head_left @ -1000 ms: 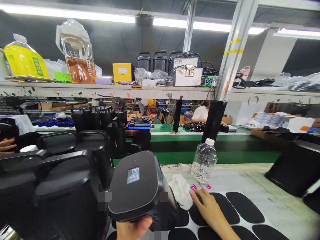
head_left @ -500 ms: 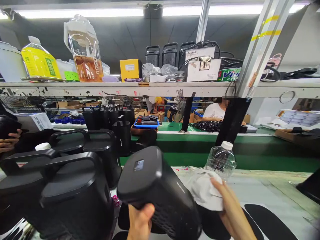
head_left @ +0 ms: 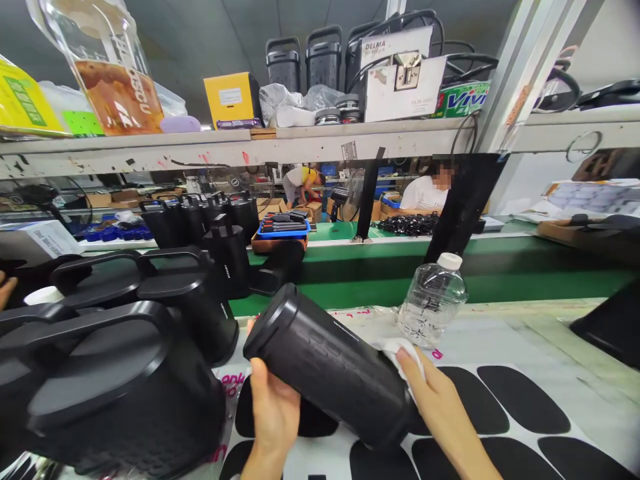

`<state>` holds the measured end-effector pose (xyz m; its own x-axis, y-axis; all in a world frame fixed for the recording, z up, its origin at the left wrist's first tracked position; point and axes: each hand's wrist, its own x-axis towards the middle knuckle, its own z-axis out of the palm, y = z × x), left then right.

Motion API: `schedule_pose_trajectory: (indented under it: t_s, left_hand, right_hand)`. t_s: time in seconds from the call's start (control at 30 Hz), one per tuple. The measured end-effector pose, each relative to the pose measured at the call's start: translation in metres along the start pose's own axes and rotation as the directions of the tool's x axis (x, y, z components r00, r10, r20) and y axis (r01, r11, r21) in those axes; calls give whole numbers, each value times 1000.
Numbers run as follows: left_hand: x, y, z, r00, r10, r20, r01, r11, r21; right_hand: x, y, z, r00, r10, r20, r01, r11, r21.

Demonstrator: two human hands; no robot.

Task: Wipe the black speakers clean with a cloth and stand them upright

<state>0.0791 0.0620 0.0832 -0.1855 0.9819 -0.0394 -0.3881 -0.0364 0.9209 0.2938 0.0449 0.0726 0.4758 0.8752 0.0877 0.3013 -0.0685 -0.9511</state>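
Observation:
A black housing (head_left: 330, 367) with rounded ends and a textured side lies tilted in front of me, its upper end to the left. My left hand (head_left: 274, 407) is closed around that end, thumb in front and the other fingers mostly hidden behind. At the lower right end, my right hand (head_left: 433, 390) pinches a white cloth (head_left: 404, 348) and presses it against the housing. Under both hands spreads a white sheet with several black rounded pads (head_left: 523, 399). A clear bottle (head_left: 433, 300) with a white cap stands just beyond my right hand.
Several black housings with handles (head_left: 130, 373) crowd the left side. Behind the bench runs a green conveyor (head_left: 500, 277), with a blue tray of tools (head_left: 283, 225) beyond it. A shelf (head_left: 300, 143) with boxes and a jug crosses above. Other people are in the background.
The housing has turned, so its end face with the small window no longer faces me and its long side shows. My right hand with the cloth has moved onto its lower end. The view has tipped downward.

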Motion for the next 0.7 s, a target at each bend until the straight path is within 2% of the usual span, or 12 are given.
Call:
schedule_pose_trajectory:
  t_s: [0.07, 0.13, 0.2, 0.27, 0.33, 0.4, 0.43, 0.5, 0.57, 0.63, 0.7]
  left_hand:
    - [3, 12, -2, 996, -22, -83, -5, 950, -313]
    - [9, 24, -5, 996, -85, -40, 51, 847, -529]
    - [16, 33, -9, 985, -164, 60, 170, 818, -550]
    - [24, 40, -14, 951, -300, 82, 301, 826, -477]
    - [31, 44, -19, 901, -427, 77, 425, 835, -349]
    - [35, 44, -22, 854, -510, 102, 520, 828, -208]
    - [37, 42, -24, 826, -549, 128, 563, 812, -150]
    - [39, 34, -28, 764, -620, 177, 638, 767, -66]
    - [40, 22, -32, 740, -645, 190, 661, 749, -31]
    - [41, 10, -37, 756, -634, 162, 646, 762, -33]
    - [41, 0, -42, 781, -609, 136, 618, 786, -26]
  right_hand:
    - [2, 14, 3, 989, 143, -39, -138, 985, 101]
    - [0, 26, 7, 966, 253, -48, -233, 938, 256]
    - [-3, 32, 7, 944, 323, -66, -272, 876, 399]
    - [-3, 31, 2, 923, 353, -152, -244, 845, 476]
    - [4, 27, -9, 913, 258, -317, -96, 890, 447]
    - [16, 23, -19, 882, 14, -471, 138, 948, 287]
    - [23, 22, -23, 861, -109, -497, 234, 952, 196]
    - [35, 20, -27, 844, -272, -462, 338, 939, 63]
    - [42, 18, -27, 872, -335, -357, 355, 935, -9]
    - [44, 14, -29, 899, -382, -215, 371, 924, -93]
    - [41, 9, -34, 900, -418, -122, 395, 902, -174]
